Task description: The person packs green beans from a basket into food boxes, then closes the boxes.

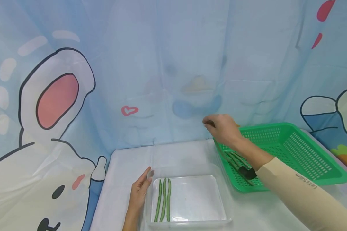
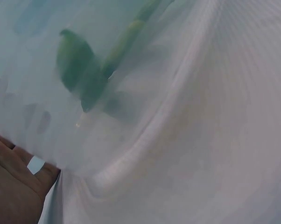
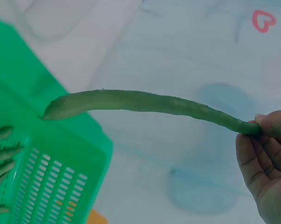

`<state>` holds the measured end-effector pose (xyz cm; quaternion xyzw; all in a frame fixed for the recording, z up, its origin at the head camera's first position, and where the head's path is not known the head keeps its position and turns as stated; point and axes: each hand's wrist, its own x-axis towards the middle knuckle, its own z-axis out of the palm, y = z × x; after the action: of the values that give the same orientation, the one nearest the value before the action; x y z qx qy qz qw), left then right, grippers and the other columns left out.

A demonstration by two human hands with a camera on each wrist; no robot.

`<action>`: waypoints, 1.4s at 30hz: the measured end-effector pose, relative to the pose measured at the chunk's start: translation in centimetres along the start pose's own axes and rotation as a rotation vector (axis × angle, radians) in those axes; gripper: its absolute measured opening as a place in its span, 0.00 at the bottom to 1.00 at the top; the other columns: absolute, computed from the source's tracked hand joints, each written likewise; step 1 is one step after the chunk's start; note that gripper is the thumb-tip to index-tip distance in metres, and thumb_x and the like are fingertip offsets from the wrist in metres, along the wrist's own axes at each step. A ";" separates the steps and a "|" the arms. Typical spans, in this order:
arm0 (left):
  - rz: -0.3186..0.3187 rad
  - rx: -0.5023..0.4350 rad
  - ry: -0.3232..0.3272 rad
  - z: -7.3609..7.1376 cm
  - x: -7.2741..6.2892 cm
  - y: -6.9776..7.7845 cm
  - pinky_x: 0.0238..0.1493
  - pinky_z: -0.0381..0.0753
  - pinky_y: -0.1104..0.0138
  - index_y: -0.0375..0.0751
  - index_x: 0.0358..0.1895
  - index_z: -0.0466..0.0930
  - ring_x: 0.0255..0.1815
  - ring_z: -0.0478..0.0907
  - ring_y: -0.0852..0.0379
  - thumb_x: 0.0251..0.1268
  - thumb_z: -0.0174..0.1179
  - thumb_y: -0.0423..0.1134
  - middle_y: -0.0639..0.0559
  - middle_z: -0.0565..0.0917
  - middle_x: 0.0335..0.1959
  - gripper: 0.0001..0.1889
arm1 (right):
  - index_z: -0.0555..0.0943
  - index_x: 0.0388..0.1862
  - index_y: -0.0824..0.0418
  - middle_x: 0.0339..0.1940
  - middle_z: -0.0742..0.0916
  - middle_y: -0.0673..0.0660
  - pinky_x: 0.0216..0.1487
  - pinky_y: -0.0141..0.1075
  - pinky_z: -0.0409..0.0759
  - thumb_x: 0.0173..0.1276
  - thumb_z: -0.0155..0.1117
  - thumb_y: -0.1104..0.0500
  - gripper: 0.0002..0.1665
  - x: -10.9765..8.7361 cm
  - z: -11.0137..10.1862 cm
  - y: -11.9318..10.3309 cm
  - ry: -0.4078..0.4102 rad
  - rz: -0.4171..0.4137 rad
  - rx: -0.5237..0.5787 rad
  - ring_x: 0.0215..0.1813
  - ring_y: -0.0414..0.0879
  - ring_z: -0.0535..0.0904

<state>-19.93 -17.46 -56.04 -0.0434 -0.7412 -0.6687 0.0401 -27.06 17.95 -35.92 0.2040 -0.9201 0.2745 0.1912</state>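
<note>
My right hand (image 1: pixel 224 130) is raised over the back left corner of the green basket (image 1: pixel 332 179). Its thumb and fingers pinch one end of a green bean (image 3: pixel 145 101), which stretches out long and slightly curved in the right wrist view. To the left, a clear plastic container (image 1: pixel 191 222) sits on the table, with three green beans (image 1: pixel 164 200) laid side by side lengthwise along its left side. The left hand (image 1: pixel 138 191) holds that container's left rim between thumb and fingers; the left wrist view shows only part of this hand.
More green beans (image 1: pixel 234 158) lie in the left part of the basket, partly hidden behind the right forearm. A white cloth covers the table (image 1: pixel 130 160). Behind it hangs a light blue printed curtain (image 1: pixel 191 64), close to the table's back edge.
</note>
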 end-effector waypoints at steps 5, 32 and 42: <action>-0.016 0.018 0.012 0.0 0.0 0.2 0.69 0.62 0.84 0.41 0.76 0.71 0.79 0.66 0.51 0.81 0.56 0.40 0.46 0.78 0.72 0.25 | 0.88 0.51 0.65 0.43 0.92 0.62 0.44 0.48 0.88 0.75 0.65 0.66 0.10 0.0 0.4 -1.3 -0.019 -0.011 0.051 0.43 0.54 0.89; -0.026 -0.006 -0.005 0.1 0.0 -0.2 0.68 0.64 0.83 0.42 0.77 0.70 0.77 0.70 0.51 0.81 0.56 0.41 0.48 0.77 0.73 0.26 | 0.89 0.44 0.59 0.37 0.91 0.52 0.41 0.33 0.85 0.72 0.69 0.67 0.06 -1.2 5.8 -6.1 -0.105 -0.085 0.270 0.38 0.41 0.87; -0.017 -0.010 -0.006 0.0 0.0 -0.2 0.68 0.65 0.82 0.41 0.77 0.70 0.77 0.70 0.50 0.81 0.56 0.42 0.47 0.77 0.73 0.26 | 0.88 0.44 0.59 0.37 0.91 0.52 0.40 0.31 0.85 0.73 0.68 0.66 0.06 -1.4 7.5 -7.6 -0.149 -0.056 0.329 0.38 0.40 0.86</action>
<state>-19.93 -17.50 -56.19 -0.0393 -0.7384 -0.6724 0.0320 -24.07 8.12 -39.12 0.2780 -0.8683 0.4000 0.0943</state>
